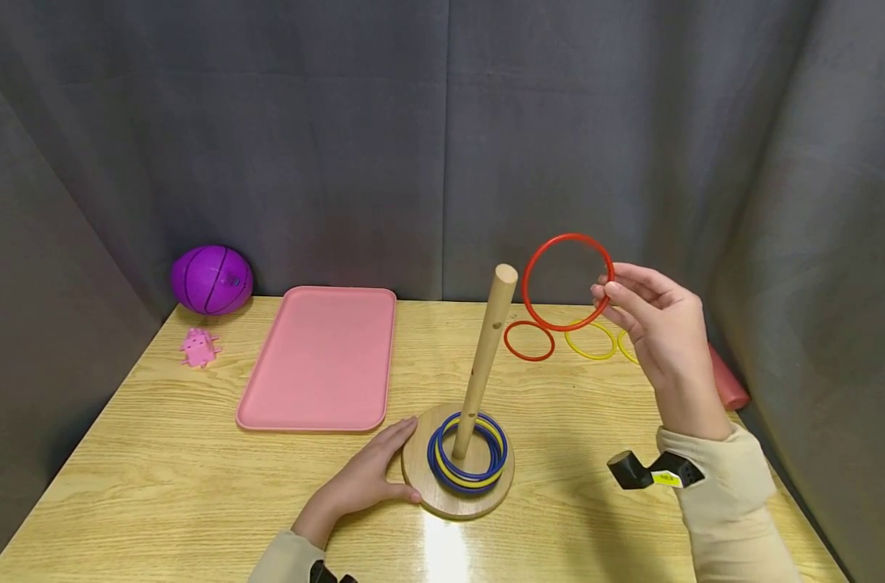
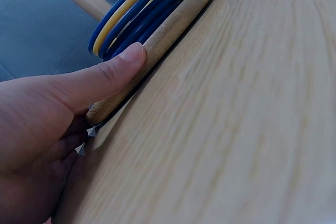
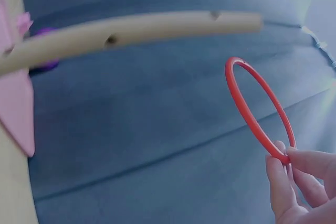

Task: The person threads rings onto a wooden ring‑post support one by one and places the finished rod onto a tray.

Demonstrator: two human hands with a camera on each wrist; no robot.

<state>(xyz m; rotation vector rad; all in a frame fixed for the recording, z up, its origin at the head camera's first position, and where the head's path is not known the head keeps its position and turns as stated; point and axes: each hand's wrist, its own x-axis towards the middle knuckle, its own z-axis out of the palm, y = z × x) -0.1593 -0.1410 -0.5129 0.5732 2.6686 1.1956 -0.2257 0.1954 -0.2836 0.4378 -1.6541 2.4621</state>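
Observation:
A wooden peg [image 1: 486,356] leans slightly on a round wooden base [image 1: 420,478], with blue and yellow rings [image 1: 468,461] stacked around its foot. My left hand [image 1: 369,482] rests against the base's left edge, its thumb [image 2: 113,72] lying along the rim [image 2: 163,35]. My right hand [image 1: 657,324] is raised to the right of the peg top and pinches a large red ring [image 1: 568,281] by its right side; the right wrist view shows that red ring [image 3: 252,111] held beside the peg [image 3: 131,30].
A pink tray [image 1: 321,356] lies left of the peg. A purple ball [image 1: 211,279] and a small pink toy [image 1: 198,348] sit at the back left. A small red ring [image 1: 529,340] and yellow rings [image 1: 591,344] lie behind the peg. Grey curtains enclose the table.

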